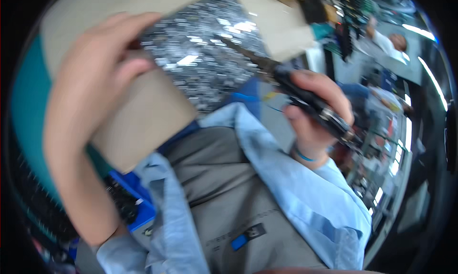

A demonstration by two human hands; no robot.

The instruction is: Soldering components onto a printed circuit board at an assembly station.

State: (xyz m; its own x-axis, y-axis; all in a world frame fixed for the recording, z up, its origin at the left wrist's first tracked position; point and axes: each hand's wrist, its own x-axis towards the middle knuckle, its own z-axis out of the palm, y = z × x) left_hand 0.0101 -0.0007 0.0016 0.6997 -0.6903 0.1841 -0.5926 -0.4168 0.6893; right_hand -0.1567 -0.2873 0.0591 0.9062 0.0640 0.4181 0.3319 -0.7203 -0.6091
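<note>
Gripping a cardboard piece faced with glittering silver sheet, the left hand is seen raised; dark-handled scissors are clasped by the right hand, blade at the sheet's edge; cutting appears barely begun.

A factory-like workroom: long rows of cluttered workbenches, strip lights, another seated worker.

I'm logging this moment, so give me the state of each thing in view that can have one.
Brown cardboard box: held up, tilted; its glittery silver contents show.
Black-handled knife: gripped, blade pointing at the box.
Left hand: closed on the box's edge.
Right hand: closed around the knife handle.
Light blue shirt: worn open.
</note>
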